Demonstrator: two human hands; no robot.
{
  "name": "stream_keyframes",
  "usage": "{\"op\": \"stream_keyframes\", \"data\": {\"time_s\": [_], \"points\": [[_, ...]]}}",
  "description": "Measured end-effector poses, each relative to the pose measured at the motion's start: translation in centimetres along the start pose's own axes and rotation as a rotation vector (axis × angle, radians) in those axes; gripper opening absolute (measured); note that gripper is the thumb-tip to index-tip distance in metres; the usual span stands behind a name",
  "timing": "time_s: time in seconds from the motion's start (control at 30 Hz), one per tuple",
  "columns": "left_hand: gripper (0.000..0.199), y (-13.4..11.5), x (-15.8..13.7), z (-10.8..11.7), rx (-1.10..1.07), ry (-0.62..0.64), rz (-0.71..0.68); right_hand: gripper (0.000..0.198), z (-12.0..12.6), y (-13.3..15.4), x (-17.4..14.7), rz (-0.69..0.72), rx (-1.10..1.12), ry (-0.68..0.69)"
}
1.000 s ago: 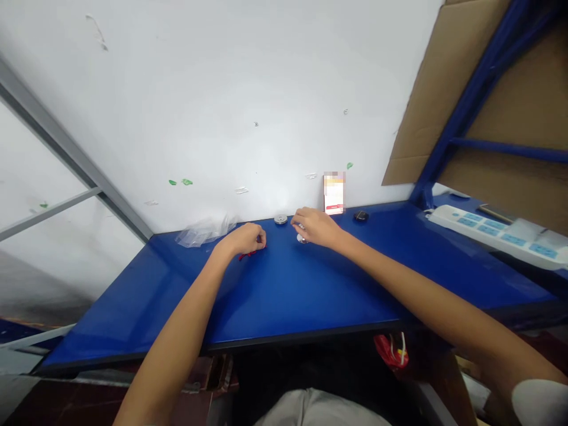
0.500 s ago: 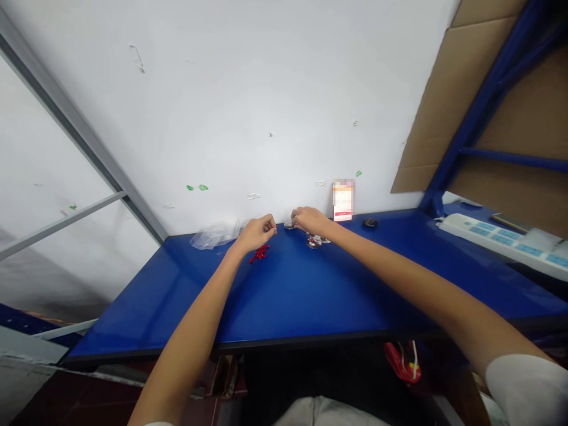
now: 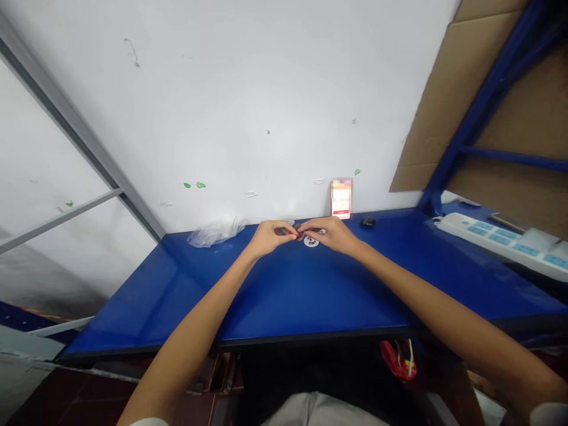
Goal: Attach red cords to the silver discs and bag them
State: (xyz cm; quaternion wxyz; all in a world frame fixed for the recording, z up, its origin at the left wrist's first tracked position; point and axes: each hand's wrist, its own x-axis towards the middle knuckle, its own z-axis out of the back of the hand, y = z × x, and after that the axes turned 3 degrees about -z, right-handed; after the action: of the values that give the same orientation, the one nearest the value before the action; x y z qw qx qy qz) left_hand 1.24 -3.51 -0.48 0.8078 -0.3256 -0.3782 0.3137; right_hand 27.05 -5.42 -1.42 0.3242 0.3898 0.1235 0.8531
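Note:
My left hand (image 3: 270, 238) is over the back of the blue table (image 3: 293, 296), thumb and forefinger pinched on a small red bundle (image 3: 293, 235) that looks like cord. Close against it, my right hand (image 3: 333, 233) has its fingertips closed on a small brownish round piece (image 3: 300, 232), partly hidden by the fingers. The two sets of fingertips nearly meet. A white disc with a printed picture (image 3: 311, 241) lies on the table under the right fingers. More small pieces near that hand are mostly covered by it.
Crumpled clear plastic (image 3: 215, 232) lies at the back left, by the wall. A lit phone (image 3: 341, 199) leans on the wall, with a small black object (image 3: 368, 222) to its right. A white power strip (image 3: 501, 238) lies at the right.
My left hand has picked the red bundle off the table and moved right. My right hand has shifted slightly right and now holds the brownish piece beside it.

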Motion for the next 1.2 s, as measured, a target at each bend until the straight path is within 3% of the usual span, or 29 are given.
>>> {"op": "stream_keyframes", "data": {"time_s": [0.17, 0.6, 0.87, 1.2], "points": [[0.024, -0.7, -0.1, -1.1, 0.018, -0.079, -0.028, 0.019, 0.1, 0.2, 0.2, -0.063, 0.163, -0.046], [0.014, -1.2, -0.2, -1.0, 0.17, -0.149, -0.11, 0.018, 0.3, 0.5, 0.2, -0.04, 0.155, -0.051], [0.011, -1.3, -0.5, -0.9, 0.393, -0.078, -0.209, 0.019, 0.0, 0.3, 0.0, -0.019, 0.122, -0.034], [0.012, -1.5, -0.3, -0.8, 0.409, -0.05, -0.203, 0.021, 0.1, 0.6, 0.2, -0.001, 0.125, -0.048]]}}
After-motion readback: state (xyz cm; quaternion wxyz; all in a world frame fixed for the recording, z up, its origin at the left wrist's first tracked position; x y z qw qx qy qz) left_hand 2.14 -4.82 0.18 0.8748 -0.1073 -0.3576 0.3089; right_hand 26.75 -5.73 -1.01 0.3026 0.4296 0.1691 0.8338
